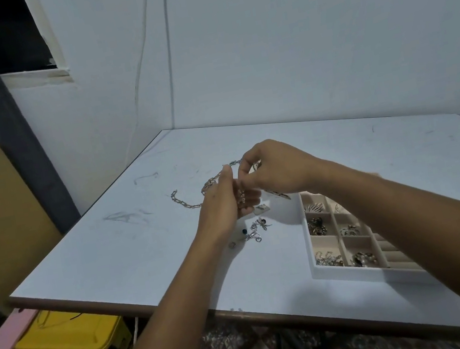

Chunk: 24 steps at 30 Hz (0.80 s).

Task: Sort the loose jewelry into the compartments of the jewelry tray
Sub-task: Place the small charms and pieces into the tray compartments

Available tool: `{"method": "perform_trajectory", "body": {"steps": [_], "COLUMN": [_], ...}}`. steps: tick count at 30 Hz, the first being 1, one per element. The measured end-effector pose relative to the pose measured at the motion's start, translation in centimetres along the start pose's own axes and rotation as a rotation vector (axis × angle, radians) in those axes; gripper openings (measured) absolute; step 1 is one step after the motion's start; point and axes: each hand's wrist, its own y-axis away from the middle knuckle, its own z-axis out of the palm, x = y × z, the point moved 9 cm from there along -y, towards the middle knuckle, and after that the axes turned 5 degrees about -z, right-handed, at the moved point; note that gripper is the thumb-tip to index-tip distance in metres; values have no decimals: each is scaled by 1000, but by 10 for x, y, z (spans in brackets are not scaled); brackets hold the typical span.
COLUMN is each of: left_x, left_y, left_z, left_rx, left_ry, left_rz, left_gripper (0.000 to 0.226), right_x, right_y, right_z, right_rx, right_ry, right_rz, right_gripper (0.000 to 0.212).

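Note:
A silver link chain lies curved on the white table, one end rising to my hands. My left hand is raised above the table with small pieces of jewelry against its fingers. My right hand pinches the chain's upper part just above the left fingers. Below the hands lie loose small pieces, among them dark beads and silver charms. The white jewelry tray sits at the right, its compartments holding sorted jewelry, partly hidden under my right forearm.
Walls close off the table at the back and right. A yellow box and a pink object sit on the floor below the table's left front edge. A cord hangs down the back wall.

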Motion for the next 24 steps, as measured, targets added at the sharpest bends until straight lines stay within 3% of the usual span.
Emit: {"method": "perform_trajectory", "body": {"steps": [9,24], "left_x": [-4,5], "left_y": [18,59], "left_z": [29,92], "left_rx": [-163,-424], "left_ry": [259,83], "left_rz": [-143,-102], "left_gripper": [61,69], "right_x": [12,28], "right_y": [17,96], "right_z": [-14,-54], "right_rx": [83,258], "right_ry": [-35,-21], "right_rz": [-19,-24], "right_gripper": [9,8]}}
